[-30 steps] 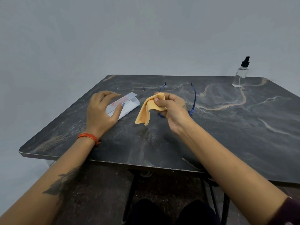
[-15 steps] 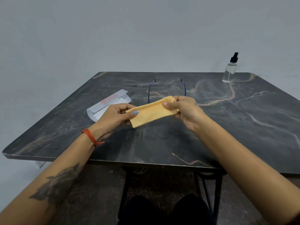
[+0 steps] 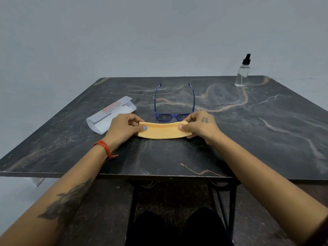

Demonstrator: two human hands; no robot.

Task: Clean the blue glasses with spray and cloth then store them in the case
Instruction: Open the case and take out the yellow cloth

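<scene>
The blue glasses [image 3: 174, 110] lie on the dark marble table [image 3: 248, 130] with their arms unfolded and pointing away from me. Just in front of them, an orange cloth [image 3: 164, 131] is stretched flat between my hands. My left hand [image 3: 124, 129] pinches its left end and my right hand [image 3: 200, 126] pinches its right end. A white glasses case [image 3: 110, 115] lies open to the left, behind my left hand. The clear spray bottle [image 3: 243, 72] with a black pump stands upright at the far right of the table.
The table's near edge [image 3: 159, 175] runs just under my forearms. Black metal table legs [image 3: 229, 201] and my dark-clothed knees [image 3: 177, 226] show below it. A plain grey wall stands behind the table.
My left hand left the case and took the cloth's free end. Both hands pulled the cloth out flat and lowered it in front of the glasses, whose lenses came into view.
</scene>
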